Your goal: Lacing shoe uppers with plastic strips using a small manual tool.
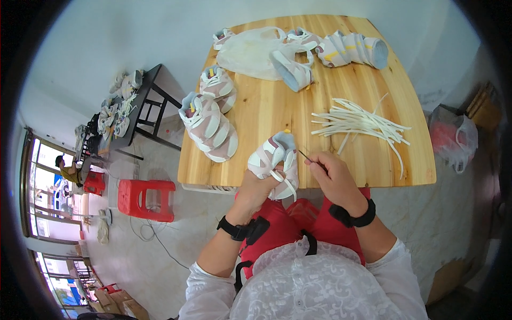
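I have the left hand (256,188) grasping a white-and-pink shoe (265,158) at the near edge of the worktop (261,106), while the right hand (336,173) pinches a thin dark tool (304,155) just beside it. Along the left edge I see nested shoes (205,125); near the far left corner, a plastic bag (248,53); toward the far right corner, a row of shoes (346,49); nearer the right edge, loose white laces (357,125).

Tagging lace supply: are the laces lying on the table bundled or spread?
Spread: the white laces fan out on the wooden table, ends pointing different ways, with no tie visible.
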A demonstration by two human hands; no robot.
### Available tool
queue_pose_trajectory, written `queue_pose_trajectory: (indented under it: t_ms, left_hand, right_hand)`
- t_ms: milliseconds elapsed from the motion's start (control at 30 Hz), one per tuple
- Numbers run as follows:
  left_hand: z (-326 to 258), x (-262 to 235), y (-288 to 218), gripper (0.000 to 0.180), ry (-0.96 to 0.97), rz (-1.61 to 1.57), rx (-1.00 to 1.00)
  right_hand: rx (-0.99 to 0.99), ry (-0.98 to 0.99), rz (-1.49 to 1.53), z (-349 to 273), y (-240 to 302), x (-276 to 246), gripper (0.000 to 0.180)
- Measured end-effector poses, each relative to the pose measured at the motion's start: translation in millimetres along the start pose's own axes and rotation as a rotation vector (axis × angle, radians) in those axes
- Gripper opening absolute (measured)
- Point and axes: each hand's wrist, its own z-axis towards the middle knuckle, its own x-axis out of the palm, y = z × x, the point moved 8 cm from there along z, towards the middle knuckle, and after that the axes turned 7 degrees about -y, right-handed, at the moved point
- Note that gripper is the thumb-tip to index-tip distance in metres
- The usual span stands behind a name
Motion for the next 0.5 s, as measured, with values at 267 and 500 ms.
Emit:
queue_pose_trajectory:
  t_ms: [267,500]
  left_hand:
    - [0.3,-1.1,2.5,0.043,-0.022,0.088,0.011]
    - [-2.9,1.0,-0.3,0.042,-0.046,0.093,0.056]
  right_hand:
    - [-0.179,-0.025,-0.181,-27.9,29.0,6.4,0.012]
    - [-0.228,-0.006,-0.270,-34.5,31.9,8.4,0.014]
